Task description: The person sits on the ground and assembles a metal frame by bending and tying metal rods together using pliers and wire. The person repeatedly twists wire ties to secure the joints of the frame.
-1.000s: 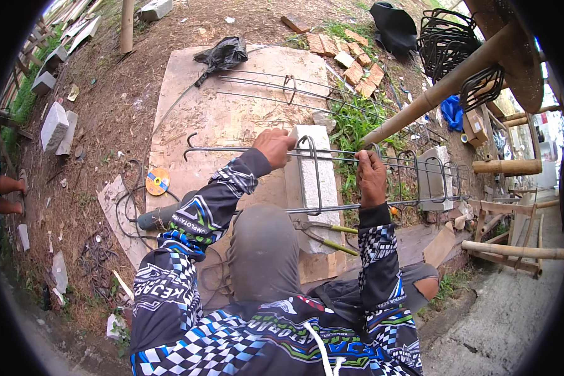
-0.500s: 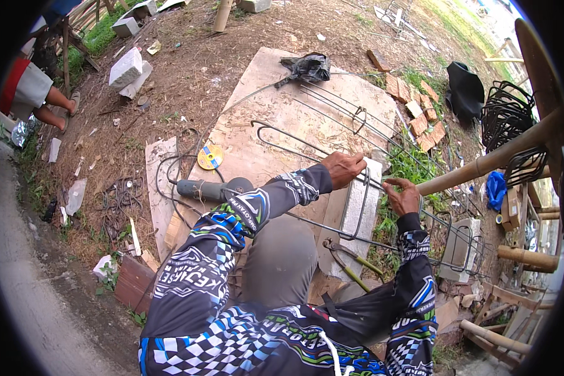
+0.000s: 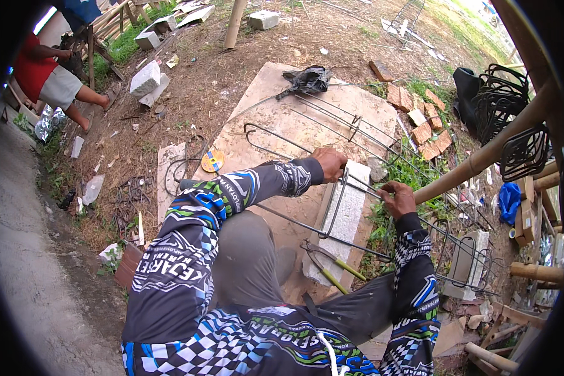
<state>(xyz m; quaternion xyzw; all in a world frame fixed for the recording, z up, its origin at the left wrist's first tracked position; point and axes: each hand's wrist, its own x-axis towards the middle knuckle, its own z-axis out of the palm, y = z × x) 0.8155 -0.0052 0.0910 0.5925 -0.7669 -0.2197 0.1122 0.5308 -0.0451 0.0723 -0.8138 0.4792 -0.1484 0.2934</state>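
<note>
My left hand (image 3: 329, 164) is closed at the upper corner of a rectangular steel stirrup (image 3: 334, 208), where it meets a long steel rod. My right hand (image 3: 398, 199) pinches that rod farther right. The rod's hooked end (image 3: 250, 128) extends left past my left hand. A second steel rod (image 3: 288, 222) runs through the stirrup's near end. Under the steel lies a pale block (image 3: 355, 203). Pincers with olive-green handles (image 3: 332, 268) rest near the block's lower end. My fingers partly hide where they grip.
A worn board (image 3: 263, 94) lies beneath, with a black plastic bag (image 3: 307, 80) and more rods on it. A yellow disc (image 3: 212, 160) lies left. A bamboo pole (image 3: 470, 166) slants in from the right, near hanging black stirrups (image 3: 525, 150). A person in red (image 3: 37, 69) is at far left.
The stirrup and my left hand have shifted left along the rods. My right hand stays near the rod. The view has moved, showing more of the person at far left.
</note>
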